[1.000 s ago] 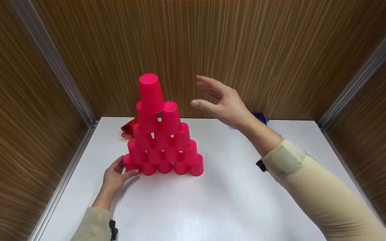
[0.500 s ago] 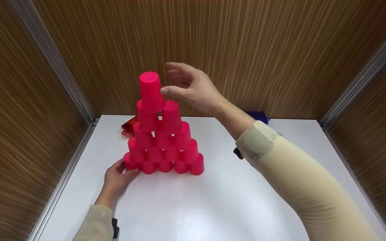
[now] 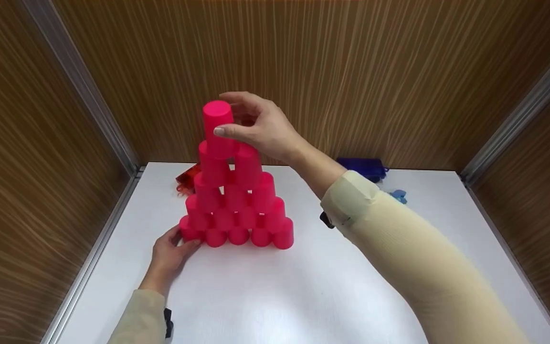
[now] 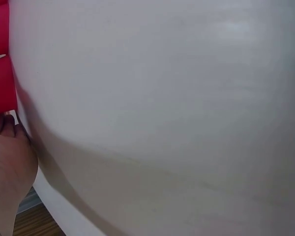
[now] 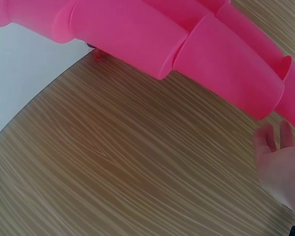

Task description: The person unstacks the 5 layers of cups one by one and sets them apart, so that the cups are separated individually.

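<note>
Upside-down pink cups [image 3: 237, 205] stand stacked as a pyramid, narrowing to a single top cup [image 3: 217, 114] that sits left of centre over the pair below. My right hand [image 3: 268, 126] is around this top cup, thumb across its front and fingers behind, partly hidden. In the right wrist view, the fingers of that hand [image 5: 282, 160] are beside the cups at the top end. My left hand [image 3: 169, 253] holds the bottom row's leftmost cup [image 3: 190, 231], its thumb in front. The left wrist view catches this hand [image 4: 10, 162] against pink cups [image 4: 1, 86] at the edge.
Behind the pyramid at left lies an orange-red item [image 3: 188, 177]. A dark blue pouch-like item [image 3: 363, 168] and a small light blue piece [image 3: 399, 196] lie at the back right. Wood-grain panels [image 3: 303, 57] enclose the white table [image 3: 275, 296].
My right hand has moved left from beside the pyramid to the top cup and now wraps around it. The left hand stays at the bottom left cup. The camera view has shifted slightly.
</note>
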The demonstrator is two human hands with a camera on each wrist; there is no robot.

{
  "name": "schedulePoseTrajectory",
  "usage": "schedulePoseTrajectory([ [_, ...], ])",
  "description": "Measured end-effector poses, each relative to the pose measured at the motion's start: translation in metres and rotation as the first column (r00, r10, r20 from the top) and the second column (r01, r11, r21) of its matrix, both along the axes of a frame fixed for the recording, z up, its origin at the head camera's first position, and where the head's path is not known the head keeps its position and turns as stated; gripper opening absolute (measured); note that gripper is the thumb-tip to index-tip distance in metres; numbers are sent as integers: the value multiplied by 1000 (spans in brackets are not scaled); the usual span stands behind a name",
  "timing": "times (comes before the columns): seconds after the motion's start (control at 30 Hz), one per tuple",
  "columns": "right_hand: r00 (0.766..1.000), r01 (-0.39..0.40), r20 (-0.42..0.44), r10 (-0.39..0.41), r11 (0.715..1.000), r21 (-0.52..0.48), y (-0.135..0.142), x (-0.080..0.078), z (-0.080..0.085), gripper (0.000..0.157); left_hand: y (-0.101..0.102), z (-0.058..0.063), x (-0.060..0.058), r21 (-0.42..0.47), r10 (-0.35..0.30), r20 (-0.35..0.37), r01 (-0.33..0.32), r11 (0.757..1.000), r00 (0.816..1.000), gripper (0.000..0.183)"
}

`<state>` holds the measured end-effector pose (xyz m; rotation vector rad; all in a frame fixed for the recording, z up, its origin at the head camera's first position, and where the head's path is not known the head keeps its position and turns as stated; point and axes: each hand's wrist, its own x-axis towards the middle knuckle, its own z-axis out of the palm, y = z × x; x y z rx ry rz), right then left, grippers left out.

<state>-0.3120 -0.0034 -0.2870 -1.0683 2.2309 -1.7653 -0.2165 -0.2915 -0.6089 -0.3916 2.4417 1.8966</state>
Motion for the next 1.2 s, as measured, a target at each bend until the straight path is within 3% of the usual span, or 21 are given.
schedulePoseTrajectory([
  [0.13, 999, -3, 33, 4, 1000, -26, -2, 0, -1, 59, 1, 0, 0, -3, 3, 11, -3, 1000, 1000, 79],
  [0.3, 1000, -1, -3, 1, 998, -67, 6, 1, -1, 53, 0, -2, 0, -13, 2, 51, -1, 1000, 999, 83],
  [0.53, 996, 47, -67, -55, 992, -113, 40, 0, 9, 53, -4, -2, 1, -31, -2, 69, 5, 1000, 998, 86],
  [0.7, 988, 122, -77, -133, 984, -129, 74, -9, 7, 51, -8, -1, 2, -60, -11, 63, 15, 998, 998, 86],
  [0.97, 957, 279, -66, -284, 957, -76, 135, -22, -17, 53, -21, -2, 7, -98, -13, 41, 17, 995, 999, 83],
  [1.2, 910, 414, 12, -415, 910, 24, 193, -28, -60, 58, -27, -2, 12, -110, -12, 74, 20, 994, 997, 88],
])
